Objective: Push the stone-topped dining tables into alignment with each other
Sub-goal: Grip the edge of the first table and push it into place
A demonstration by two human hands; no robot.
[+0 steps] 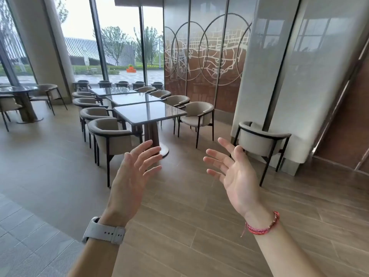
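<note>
Our left hand (129,176) and right hand (233,172) hover, fingers spread, empty, well short of the nearest stone-topped table (148,112).

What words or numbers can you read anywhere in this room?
None can be read.
The wall panel bears only white map-like lines and circles, no letters.
The watch on the left wrist shows only its band; its face is hidden.
The tables carry no labels.
</note>
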